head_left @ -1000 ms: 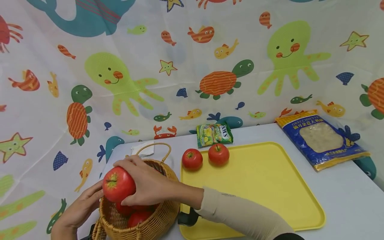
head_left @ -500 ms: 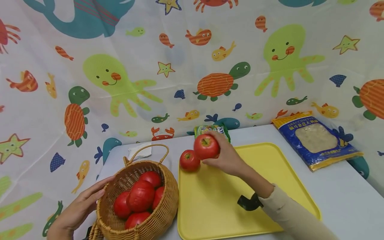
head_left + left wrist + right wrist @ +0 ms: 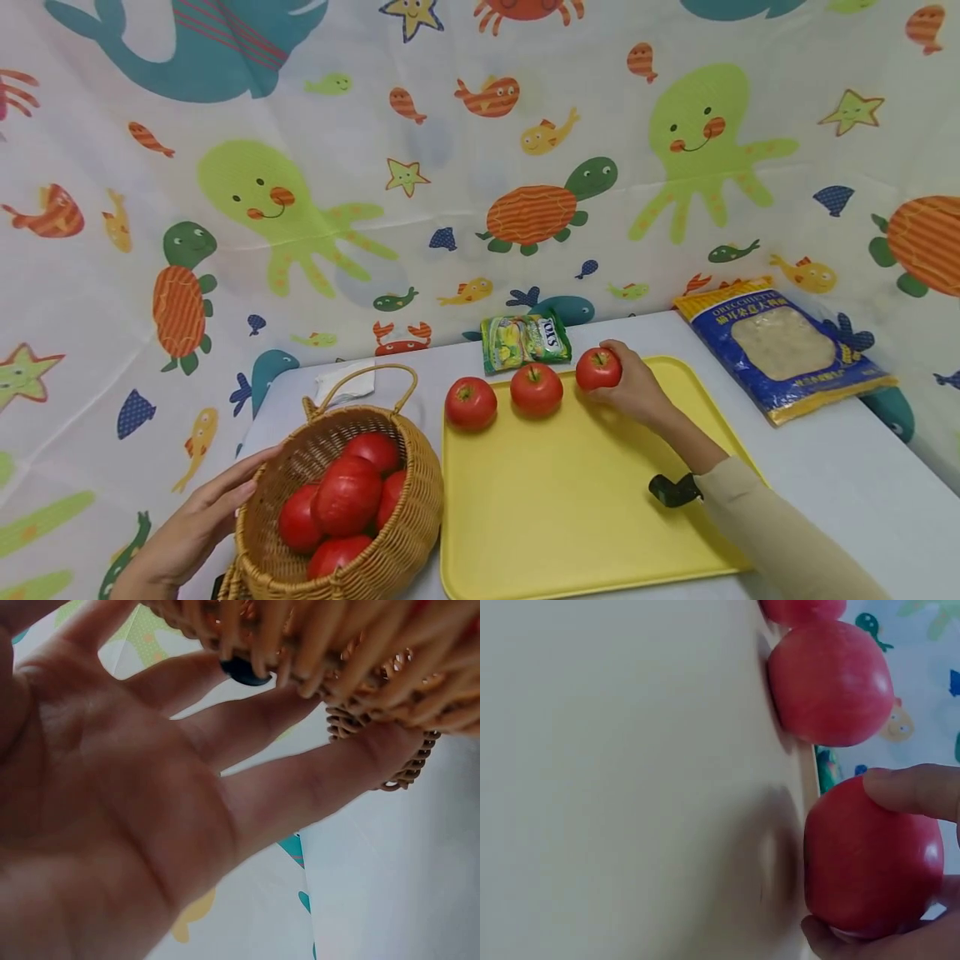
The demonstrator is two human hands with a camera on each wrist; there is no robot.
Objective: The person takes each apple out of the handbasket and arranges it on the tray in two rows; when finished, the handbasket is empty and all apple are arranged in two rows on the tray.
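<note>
My right hand (image 3: 636,388) grips a red apple (image 3: 597,369) at the back of the yellow tray (image 3: 555,517), thumb and fingers on opposite sides of it. In the right wrist view the held apple (image 3: 874,859) is close over the tray, its shadow beside it. Two more apples, a middle one (image 3: 536,389) and a left one (image 3: 471,404), sit in a row to its left. My left hand (image 3: 197,523) rests its extended fingers against the side of the wicker basket (image 3: 420,492). Several red apples (image 3: 348,496) lie inside that basket, which tilts toward me.
Behind the tray lies a green snack packet (image 3: 525,340). A blue and yellow pasta bag (image 3: 783,346) is at the back right of the white table (image 3: 847,467). White paper (image 3: 347,383) lies behind the basket. A sea-animal cloth (image 3: 450,167) hangs along the back.
My right hand has carried an apple from above the basket rightward to the tray's back edge, right of the two apples there. The left hand has stayed at the basket.
</note>
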